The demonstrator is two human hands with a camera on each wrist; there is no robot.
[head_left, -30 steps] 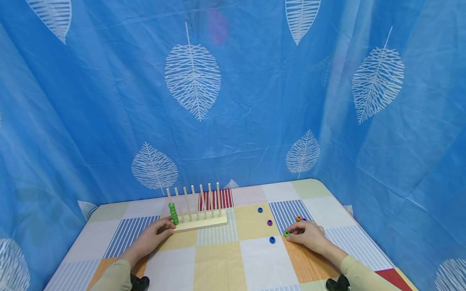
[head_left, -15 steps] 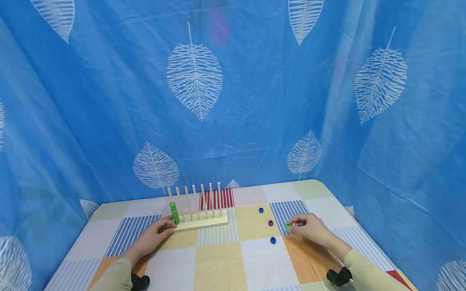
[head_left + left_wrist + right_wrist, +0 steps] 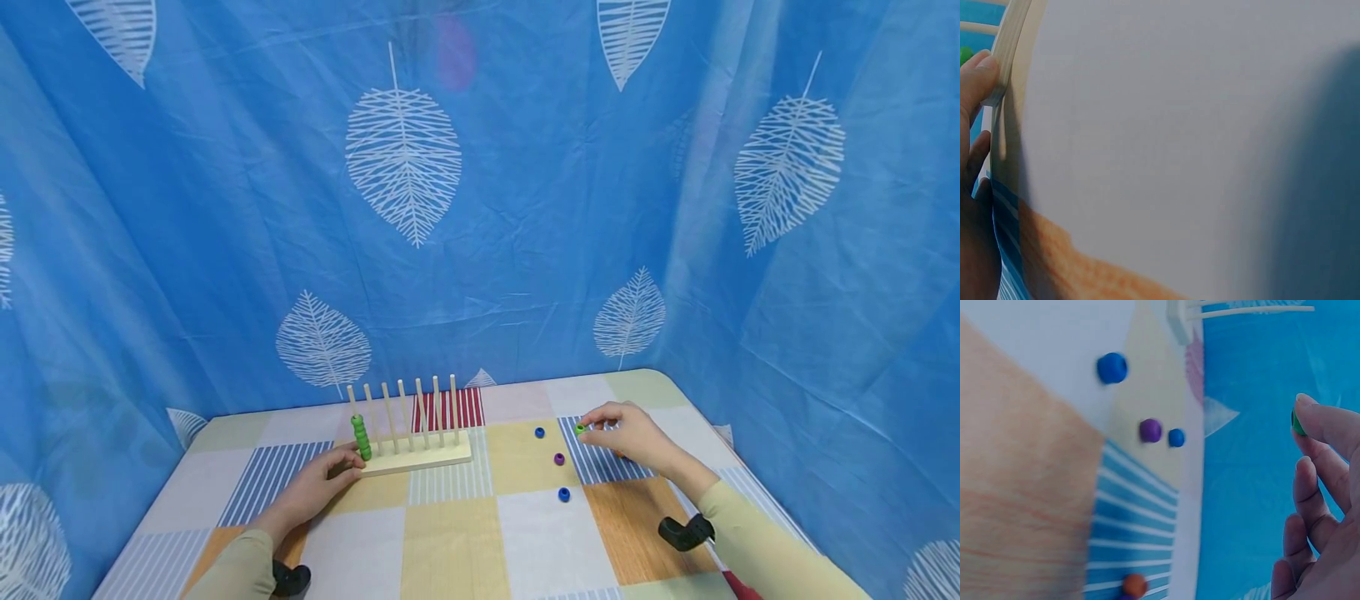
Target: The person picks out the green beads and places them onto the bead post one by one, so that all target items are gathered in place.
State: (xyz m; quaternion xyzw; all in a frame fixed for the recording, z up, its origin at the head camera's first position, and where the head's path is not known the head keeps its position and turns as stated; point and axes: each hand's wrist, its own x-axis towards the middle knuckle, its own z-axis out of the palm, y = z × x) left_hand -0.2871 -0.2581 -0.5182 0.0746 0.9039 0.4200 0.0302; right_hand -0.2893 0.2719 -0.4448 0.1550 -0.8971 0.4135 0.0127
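At the left of the head view stands a wooden peg rack (image 3: pixel 427 457) with a row of upright pegs. Several green beads (image 3: pixel 362 438) are stacked on its leftmost peg. My left hand (image 3: pixel 321 483) grips the rack's left end; in the left wrist view the thumb (image 3: pixel 982 78) lies against the base's edge. Off to the right, my right hand (image 3: pixel 632 435) holds a green bead (image 3: pixel 581 429) raised over the table. The right wrist view shows this green bead (image 3: pixel 1298 424) pinched between thumb and forefinger, partly covered by them.
Loose on the patchwork cloth (image 3: pixel 450 542) lie a blue bead (image 3: pixel 564 495), a purple bead (image 3: pixel 559 459) and a farther blue bead (image 3: pixel 539 432). An orange bead (image 3: pixel 1135 585) is near a partly cut-off purple one. A blue curtain (image 3: pixel 510 208) surrounds the table.
My right hand has picked the green bead up from beside the other beads and moved it up and away from me. The left hand keeps its hold on the rack.
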